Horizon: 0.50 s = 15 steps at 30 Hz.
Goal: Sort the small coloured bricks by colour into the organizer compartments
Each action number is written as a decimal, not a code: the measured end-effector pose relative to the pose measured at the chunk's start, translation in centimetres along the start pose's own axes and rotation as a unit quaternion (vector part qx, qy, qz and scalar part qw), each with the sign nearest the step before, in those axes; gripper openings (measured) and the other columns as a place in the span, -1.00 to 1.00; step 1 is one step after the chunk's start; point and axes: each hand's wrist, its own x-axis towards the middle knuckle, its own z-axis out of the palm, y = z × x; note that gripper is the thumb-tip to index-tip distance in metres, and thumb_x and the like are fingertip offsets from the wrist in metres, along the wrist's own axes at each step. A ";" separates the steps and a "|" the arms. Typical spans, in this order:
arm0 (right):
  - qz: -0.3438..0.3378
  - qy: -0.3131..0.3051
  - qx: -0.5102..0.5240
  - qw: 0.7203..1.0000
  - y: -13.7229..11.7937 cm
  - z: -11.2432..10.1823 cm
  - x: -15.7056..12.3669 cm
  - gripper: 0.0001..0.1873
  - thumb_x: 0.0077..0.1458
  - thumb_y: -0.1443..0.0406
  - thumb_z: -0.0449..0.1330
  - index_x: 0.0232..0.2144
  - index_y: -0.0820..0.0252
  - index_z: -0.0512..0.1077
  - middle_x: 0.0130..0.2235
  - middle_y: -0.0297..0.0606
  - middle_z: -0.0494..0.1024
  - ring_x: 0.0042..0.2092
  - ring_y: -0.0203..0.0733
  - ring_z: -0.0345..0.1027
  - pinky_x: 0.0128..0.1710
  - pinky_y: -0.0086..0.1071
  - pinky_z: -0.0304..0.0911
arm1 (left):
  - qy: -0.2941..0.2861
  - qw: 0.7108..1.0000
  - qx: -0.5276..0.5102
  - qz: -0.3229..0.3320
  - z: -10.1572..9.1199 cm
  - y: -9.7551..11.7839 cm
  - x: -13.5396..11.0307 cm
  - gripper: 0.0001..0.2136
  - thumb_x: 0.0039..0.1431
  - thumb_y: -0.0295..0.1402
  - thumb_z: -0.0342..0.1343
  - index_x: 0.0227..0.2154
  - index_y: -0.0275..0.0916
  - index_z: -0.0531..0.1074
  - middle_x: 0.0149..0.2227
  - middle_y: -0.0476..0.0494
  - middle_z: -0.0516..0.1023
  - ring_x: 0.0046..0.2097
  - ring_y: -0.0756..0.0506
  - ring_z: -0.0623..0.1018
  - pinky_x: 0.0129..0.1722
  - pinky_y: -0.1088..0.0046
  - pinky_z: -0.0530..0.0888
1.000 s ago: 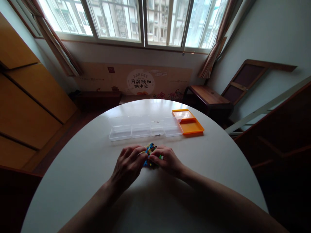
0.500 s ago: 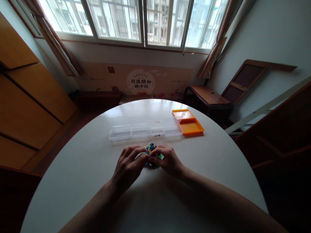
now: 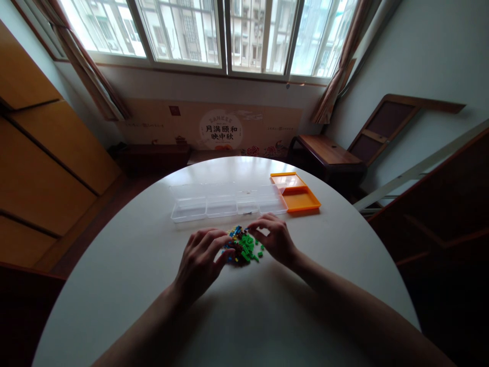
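Note:
A heap of small plastic building bricks [image 3: 247, 246] in green, blue, yellow and dark brown lies on the white round table [image 3: 244, 316]. My left hand [image 3: 202, 260] is at the heap's left side, thumb and fingers apart around its edge, and part of the heap is hidden behind them. Over the upper right of the heap is my right hand [image 3: 275, 238], its thumb and index finger brought together. Whatever sits between those fingertips is too small to name. Several loose green bricks lie beneath the right hand.
Behind the heap lies a clear plastic compartment box [image 3: 221, 208] with its lid open. An orange two-part tray [image 3: 303, 200] touches its right end. A wooden chair [image 3: 330, 150] stands beyond the table, below the window [image 3: 183, 30].
My right hand has moved up and right, away from my left hand, uncovering the green bricks. The fingers of the left hand have spread apart. Box and tray have not moved.

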 end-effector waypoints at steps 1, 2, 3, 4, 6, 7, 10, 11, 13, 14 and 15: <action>0.004 0.034 -0.025 0.999 0.9 -0.8 0.5 -0.94 0.07 0.36 0.27 -0.40 0.14 0.56 -0.40 -0.27 0.55 -0.32 -0.21 0.38 -0.25 -0.34 0.31 | -0.001 1.000 0.001 -0.004 0.0 -0.1 -0.1 -0.84 0.17 -0.39 0.17 -0.18 -0.21 0.43 -0.20 -0.12 0.55 -0.11 -0.12 0.48 -0.11 0.32 0.39; 0.012 0.071 -0.053 0.996 1.9 -1.8 0.9 -0.94 0.07 0.34 0.26 -0.40 0.15 0.56 -0.41 -0.26 0.55 -0.35 -0.21 0.36 -0.26 -0.32 0.31 | -0.003 1.000 0.002 -0.009 0.1 -0.2 -0.1 -0.85 0.17 -0.39 0.17 -0.18 -0.21 0.43 -0.20 -0.12 0.55 -0.11 -0.12 0.47 -0.11 0.31 0.39; 0.023 0.100 -0.080 0.991 3.0 -2.8 1.3 -0.93 0.08 0.32 0.25 -0.39 0.16 0.56 -0.40 -0.25 0.55 -0.35 -0.19 0.36 -0.26 -0.31 0.31 | -0.003 1.000 0.003 -0.014 0.1 -0.3 -0.2 -0.85 0.17 -0.39 0.17 -0.19 -0.20 0.44 -0.20 -0.12 0.55 -0.12 -0.12 0.47 -0.12 0.31 0.39; 0.037 0.131 -0.103 0.985 4.2 -3.9 1.6 -0.91 0.08 0.30 0.25 -0.39 0.18 0.56 -0.39 -0.24 0.55 -0.35 -0.18 0.36 -0.27 -0.30 0.30 | -0.004 1.000 0.004 -0.019 0.2 -0.4 -0.3 -0.86 0.17 -0.39 0.17 -0.20 -0.20 0.44 -0.20 -0.12 0.54 -0.12 -0.12 0.47 -0.12 0.30 0.39; 0.078 0.178 -0.143 0.970 6.6 -5.8 1.9 -0.86 0.08 0.26 0.23 -0.39 0.20 0.57 -0.37 -0.21 0.57 -0.34 -0.16 0.37 -0.26 -0.28 0.31 | -0.006 1.000 0.004 -0.029 0.3 -0.6 -0.4 -0.87 0.17 -0.39 0.17 -0.21 -0.20 0.44 -0.21 -0.12 0.54 -0.12 -0.13 0.47 -0.11 0.30 0.40; 0.105 0.195 -0.154 0.963 7.6 -6.6 1.9 -0.83 0.07 0.24 0.22 -0.38 0.21 0.57 -0.37 -0.20 0.57 -0.38 -0.18 0.36 -0.28 -0.28 0.31 | -0.009 0.999 0.004 -0.032 0.3 -0.6 -0.4 -0.88 0.17 -0.40 0.16 -0.21 -0.20 0.44 -0.21 -0.12 0.54 -0.12 -0.13 0.47 -0.11 0.29 0.40; 0.150 0.208 -0.168 0.952 9.9 -7.9 1.5 -0.79 0.03 0.22 0.23 -0.38 0.25 0.58 -0.37 -0.18 0.59 -0.41 -0.18 0.36 -0.30 -0.28 0.32 | -0.018 0.999 0.005 -0.034 0.5 -0.7 -0.5 -0.88 0.17 -0.42 0.15 -0.22 -0.21 0.45 -0.20 -0.12 0.53 -0.11 -0.13 0.46 -0.11 0.29 0.40; 0.157 0.207 -0.168 0.951 10.3 -8.0 1.4 -0.78 0.02 0.22 0.23 -0.38 0.26 0.58 -0.37 -0.17 0.59 -0.42 -0.17 0.36 -0.30 -0.28 0.32 | -0.019 0.999 0.005 -0.033 0.6 -0.7 -0.5 -0.89 0.17 -0.42 0.14 -0.22 -0.21 0.45 -0.20 -0.13 0.53 -0.11 -0.13 0.46 -0.11 0.29 0.40; 0.164 0.203 -0.167 0.951 10.7 -8.0 1.2 -0.77 0.01 0.21 0.23 -0.38 0.26 0.58 -0.36 -0.16 0.60 -0.42 -0.17 0.37 -0.30 -0.28 0.32 | -0.020 0.999 0.004 -0.034 0.6 -0.7 -0.6 -0.88 0.18 -0.43 0.13 -0.22 -0.20 0.46 -0.19 -0.13 0.53 -0.11 -0.13 0.46 -0.11 0.29 0.41; 0.166 0.200 -0.166 0.951 10.8 -7.9 1.2 -0.77 0.01 0.21 0.22 -0.38 0.26 0.58 -0.36 -0.16 0.60 -0.41 -0.17 0.37 -0.30 -0.28 0.32 | -0.022 0.999 0.003 -0.035 0.6 -0.7 -0.6 -0.88 0.18 -0.43 0.13 -0.21 -0.20 0.46 -0.19 -0.13 0.53 -0.10 -0.13 0.46 -0.10 0.28 0.41; 0.166 0.197 -0.167 0.952 10.8 -7.9 1.2 -0.77 0.01 0.21 0.22 -0.38 0.26 0.58 -0.36 -0.15 0.60 -0.41 -0.17 0.37 -0.30 -0.28 0.33 | -0.023 0.999 0.003 -0.036 0.6 -0.7 -0.6 -0.88 0.18 -0.43 0.12 -0.21 -0.20 0.46 -0.19 -0.13 0.52 -0.10 -0.13 0.46 -0.10 0.28 0.41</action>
